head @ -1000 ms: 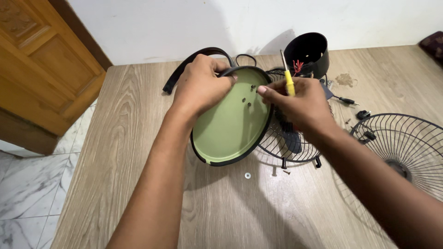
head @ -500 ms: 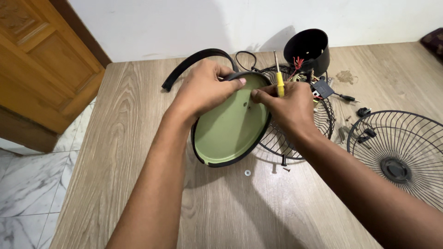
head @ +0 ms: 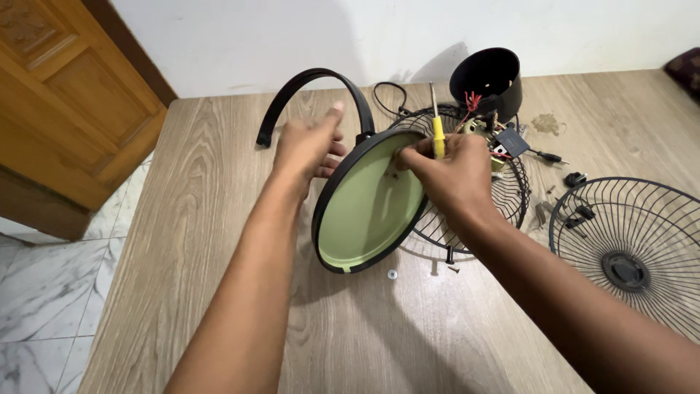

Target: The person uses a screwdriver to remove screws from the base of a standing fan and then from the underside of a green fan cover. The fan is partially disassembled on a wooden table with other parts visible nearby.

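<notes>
Round pale-green metal base plate with black rim (head: 368,208) stood tilted on edge above the wooden desk (head: 219,219). Left hand (head: 306,146) behind it, fingers loosely spread; right hand (head: 448,171) pinched its upper face and gripped a yellow-handled screwdriver (head: 437,131). Looked stiff, light, smooth; the rim seemed the best hold.

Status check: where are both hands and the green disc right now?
Left hand behind the green disc, open, fingers spread. Right hand on disc's upper edge, gripping yellow screwdriver. Disc tilted up on wooden table. Wire guard close behind; washer loose below.

Single head view, looking steeply down over forearms, close to wooden tabletop (head: 182,219).
</notes>
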